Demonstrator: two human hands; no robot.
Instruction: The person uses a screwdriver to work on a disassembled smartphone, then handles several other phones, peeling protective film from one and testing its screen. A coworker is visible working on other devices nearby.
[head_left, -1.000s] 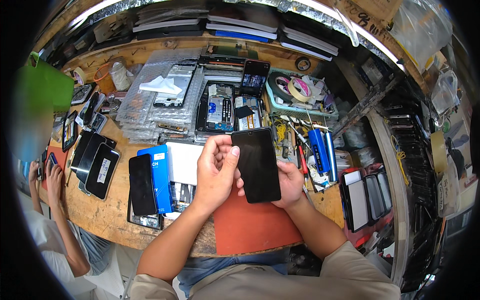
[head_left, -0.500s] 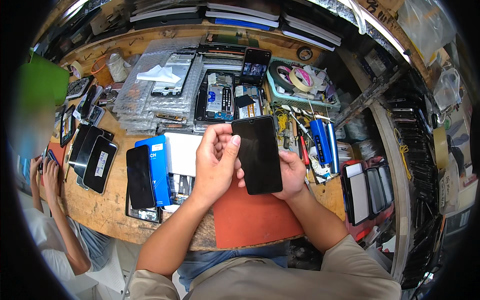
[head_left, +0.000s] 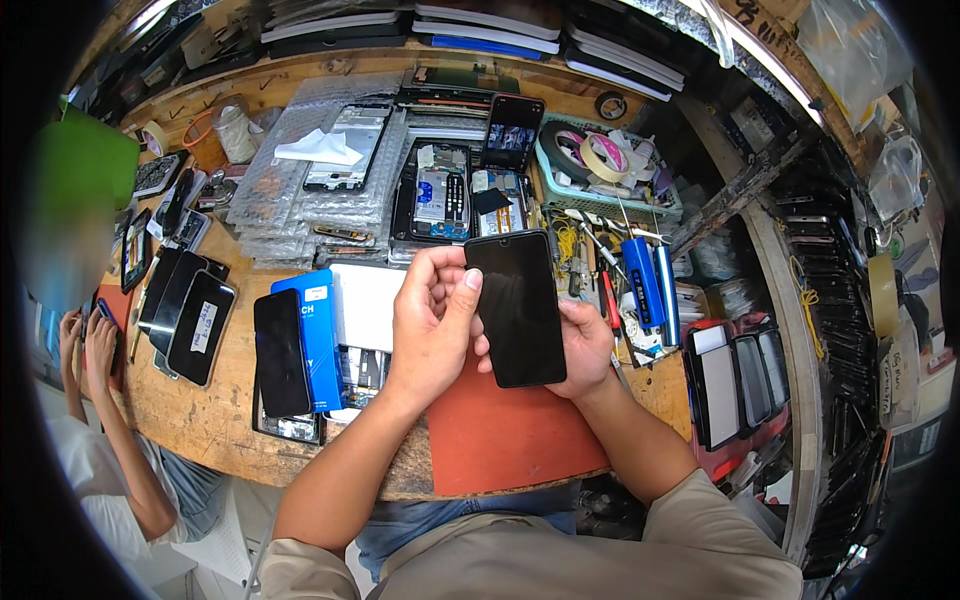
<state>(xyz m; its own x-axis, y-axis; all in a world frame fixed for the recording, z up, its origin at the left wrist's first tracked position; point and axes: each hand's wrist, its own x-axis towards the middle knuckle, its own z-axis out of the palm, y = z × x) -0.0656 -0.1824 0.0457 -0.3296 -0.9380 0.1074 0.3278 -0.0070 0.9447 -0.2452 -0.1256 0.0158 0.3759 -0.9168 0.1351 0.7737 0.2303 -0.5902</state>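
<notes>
A black smartphone (head_left: pixel 518 310) with a dark screen is held upright between my two hands, above a red-orange mat (head_left: pixel 510 440). My left hand (head_left: pixel 440 320) grips its left edge, with the thumb on the upper left of the front and the other fingers curled, partly hidden behind. Around the lower right edge, my right hand (head_left: pixel 585 350) is closed, its thumb beside the phone and its fingers out of sight behind it. Left of my left forearm lies another dark phone (head_left: pixel 282 352), partly over a blue box (head_left: pixel 318 340).
Bubble-wrap pouches (head_left: pixel 310 215) are stacked at the back, beside opened phones (head_left: pixel 440 195). A teal basket (head_left: pixel 612 200) holds tape rolls; a blue screwdriver (head_left: pixel 640 285) lies among tools at right. At far left, another person's hands (head_left: pixel 95 340) work at the bench. A red case (head_left: pixel 735 385) stands right.
Almost nothing differs. The view has shifted very slightly, and a faint reflection shows on the held phone's screen. Both hands keep the same grip.
</notes>
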